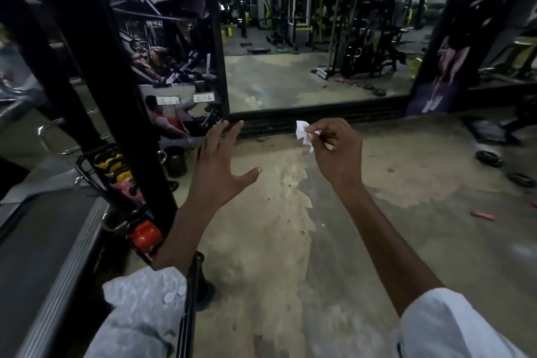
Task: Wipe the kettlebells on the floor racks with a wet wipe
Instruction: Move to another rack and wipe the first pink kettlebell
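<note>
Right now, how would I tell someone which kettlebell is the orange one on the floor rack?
Find the black pillar on the left, beside the mirror. At its foot a black floor rack holds a row of kettlebells. The orange kettlebell is the one nearest the camera, by the left forearm; those behind it are pink and yellow.

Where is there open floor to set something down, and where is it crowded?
Open: bare concrete floor between both forearms, up to the mirror base. Crowded: left, the kettlebell rack; far right, small weight plates.
</note>
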A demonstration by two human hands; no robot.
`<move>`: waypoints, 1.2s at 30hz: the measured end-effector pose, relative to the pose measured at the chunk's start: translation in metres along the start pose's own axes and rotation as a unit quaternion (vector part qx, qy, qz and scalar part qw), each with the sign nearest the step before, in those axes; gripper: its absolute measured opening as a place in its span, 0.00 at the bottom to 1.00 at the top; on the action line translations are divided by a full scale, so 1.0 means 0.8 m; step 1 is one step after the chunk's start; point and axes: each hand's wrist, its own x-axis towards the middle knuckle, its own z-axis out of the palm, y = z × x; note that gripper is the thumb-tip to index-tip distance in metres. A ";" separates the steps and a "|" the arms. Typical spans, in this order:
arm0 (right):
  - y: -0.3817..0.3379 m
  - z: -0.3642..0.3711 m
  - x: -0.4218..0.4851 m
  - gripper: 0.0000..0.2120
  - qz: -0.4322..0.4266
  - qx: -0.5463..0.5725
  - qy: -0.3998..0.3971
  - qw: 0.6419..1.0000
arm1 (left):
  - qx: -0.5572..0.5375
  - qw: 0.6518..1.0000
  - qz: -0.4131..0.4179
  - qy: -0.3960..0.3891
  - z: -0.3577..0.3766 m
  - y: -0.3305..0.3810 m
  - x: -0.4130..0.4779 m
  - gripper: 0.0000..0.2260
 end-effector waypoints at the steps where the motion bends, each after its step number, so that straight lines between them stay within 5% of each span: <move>1: 0.012 0.015 0.020 0.11 -0.002 0.002 -0.001 1.000 | 0.001 1.000 -0.002 -0.001 0.008 -0.011 0.022 0.43; 11: 0.173 0.202 0.215 0.10 -0.029 0.062 -0.050 0.996 | 0.034 0.999 -0.037 0.022 0.110 -0.145 0.227 0.42; 21: 0.260 0.475 0.375 0.07 -0.085 0.141 -0.218 0.962 | 0.136 0.971 -0.163 0.106 0.144 -0.297 0.371 0.41; 28: 0.271 0.706 0.382 0.10 -0.065 0.222 -0.344 0.910 | 0.198 0.928 -0.280 0.147 0.142 -0.427 0.399 0.42; 36: 0.227 0.902 0.347 0.13 -0.100 0.322 -0.484 0.808 | 0.224 0.854 -0.417 0.213 0.135 -0.539 0.392 0.44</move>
